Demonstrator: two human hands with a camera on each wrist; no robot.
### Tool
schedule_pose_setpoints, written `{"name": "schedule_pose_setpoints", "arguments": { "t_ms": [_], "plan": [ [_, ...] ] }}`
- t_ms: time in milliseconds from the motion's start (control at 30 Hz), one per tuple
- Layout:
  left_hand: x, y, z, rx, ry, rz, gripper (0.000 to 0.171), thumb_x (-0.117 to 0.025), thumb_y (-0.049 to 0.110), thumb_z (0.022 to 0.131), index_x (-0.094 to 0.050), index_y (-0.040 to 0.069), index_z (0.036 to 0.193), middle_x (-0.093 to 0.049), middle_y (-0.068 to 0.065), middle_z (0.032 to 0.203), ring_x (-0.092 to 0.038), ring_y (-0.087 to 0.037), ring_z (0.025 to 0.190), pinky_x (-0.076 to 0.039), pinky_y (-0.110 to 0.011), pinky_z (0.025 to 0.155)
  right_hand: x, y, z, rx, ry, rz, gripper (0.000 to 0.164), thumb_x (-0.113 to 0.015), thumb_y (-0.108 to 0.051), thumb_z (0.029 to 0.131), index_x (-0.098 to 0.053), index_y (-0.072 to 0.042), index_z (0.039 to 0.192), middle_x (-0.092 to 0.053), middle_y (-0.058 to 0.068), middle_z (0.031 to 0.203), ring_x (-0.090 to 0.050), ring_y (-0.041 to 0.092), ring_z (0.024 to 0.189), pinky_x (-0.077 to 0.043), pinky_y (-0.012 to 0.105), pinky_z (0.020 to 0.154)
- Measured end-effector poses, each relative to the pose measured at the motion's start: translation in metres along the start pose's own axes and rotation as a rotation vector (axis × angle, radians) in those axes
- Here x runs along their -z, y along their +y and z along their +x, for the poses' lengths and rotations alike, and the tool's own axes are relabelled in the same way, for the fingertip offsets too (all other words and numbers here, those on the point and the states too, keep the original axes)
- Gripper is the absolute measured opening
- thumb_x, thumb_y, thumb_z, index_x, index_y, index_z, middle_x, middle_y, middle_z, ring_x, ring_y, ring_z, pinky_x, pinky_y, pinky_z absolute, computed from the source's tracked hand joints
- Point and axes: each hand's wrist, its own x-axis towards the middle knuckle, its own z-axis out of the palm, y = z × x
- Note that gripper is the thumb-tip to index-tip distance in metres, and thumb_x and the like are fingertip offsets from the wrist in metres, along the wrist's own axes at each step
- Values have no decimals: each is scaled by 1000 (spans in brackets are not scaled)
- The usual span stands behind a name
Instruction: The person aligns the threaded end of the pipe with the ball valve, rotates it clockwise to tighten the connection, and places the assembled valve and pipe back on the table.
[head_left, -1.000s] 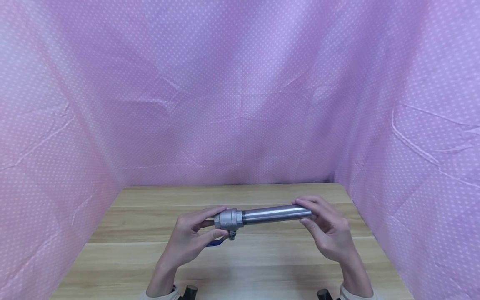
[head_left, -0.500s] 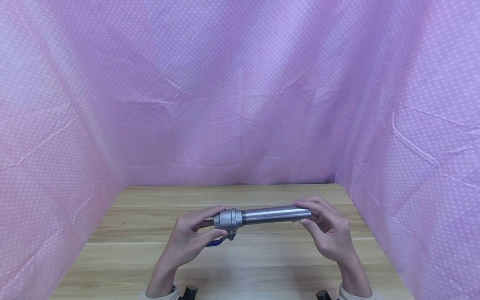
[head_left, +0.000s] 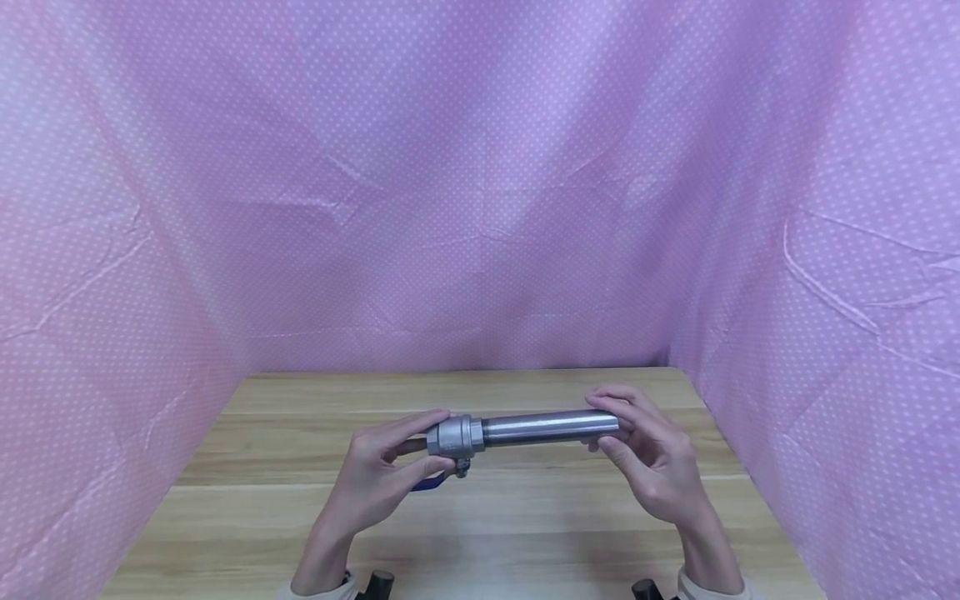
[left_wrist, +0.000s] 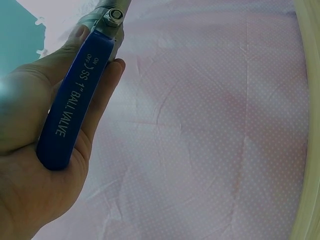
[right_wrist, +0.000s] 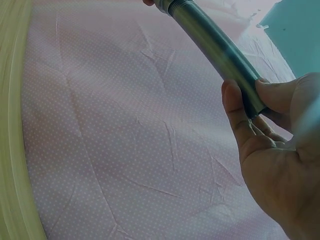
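Note:
My left hand (head_left: 386,475) grips a silver ball valve (head_left: 454,436) by its body, thumb in front and fingers behind. Its blue lever (left_wrist: 77,100), lettered "SS 1" BALL VALVE", runs back along the palm in the left wrist view. A steel pipe (head_left: 551,427) extends from the valve's right end, with some thread (right_wrist: 179,6) showing at the joint. My right hand (head_left: 656,458) holds the pipe's free end between thumb and fingers. Valve and pipe are held up over the wooden table, lying nearly level.
The wooden table (head_left: 510,533) lies below both hands. Pink dotted cloth (head_left: 480,208) hangs at the back and on both sides. Black camera mounts (head_left: 378,583) show by the wrists at the bottom edge.
My right fingers have shifted slightly around the pipe's end, the upper ones lifting a little. Pipe and valve have moved very slightly left. The left hand keeps its grip.

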Motion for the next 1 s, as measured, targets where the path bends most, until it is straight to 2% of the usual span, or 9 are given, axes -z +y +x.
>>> {"name": "schedule_pose_setpoints", "arguments": {
  "t_ms": [200, 333, 533, 700, 833, 1000],
  "plan": [
    [0, 0, 0, 6, -1, 8, 56, -91, -12, 86, -73, -9, 140, -81, -28, 132, -80, -10, 120, -74, -31, 98, 0, 2, 1, 11, 12, -17, 47, -61, 39, 86, -62, 26, 131, -73, 20, 125, -78, 18, 94, -73, 25, 80],
    [0, 0, 0, 2, -4, 10, 56, -91, -12, 86, -73, -9, 140, -81, -28, 132, -80, -10, 120, -74, -32, 98, 0, 2, 0, 3, 34, -45, 41, -63, 35, 89, -62, 26, 129, -75, 16, 119, -79, 15, 91, -72, 23, 77],
    [0, -2, 0, -2, -3, 11, 57, -91, -13, 86, -73, -8, 140, -81, -28, 131, -80, -10, 120, -74, -32, 97, 1, 0, 0, -36, 42, -98, 45, -64, 34, 90, -64, 22, 133, -78, 11, 125, -78, 11, 92, -70, 20, 74],
    [-1, -2, -1, 6, 7, 22, 58, -91, -12, 86, -74, -6, 140, -81, -28, 131, -81, -10, 120, -74, -31, 98, 2, 0, 2, -37, 11, -40, 54, -58, 40, 87, -58, 26, 139, -71, 17, 140, -78, 15, 100, -72, 23, 81],
    [-1, -1, -1, 9, 9, 30, 58, -92, -12, 86, -74, -5, 141, -81, -27, 132, -81, -10, 120, -74, -31, 98, 2, 1, 2, -20, 8, -2, 52, -58, 42, 85, -58, 27, 135, -70, 21, 136, -80, 18, 102, -73, 25, 84],
    [-1, 0, 0, 11, 5, 20, 57, -91, -12, 86, -73, -7, 140, -81, -27, 132, -81, -10, 120, -74, -31, 98, 3, 2, 0, -15, 21, -41, 49, -62, 39, 86, -62, 25, 132, -75, 18, 127, -80, 17, 95, -73, 24, 80]
  ]
}}
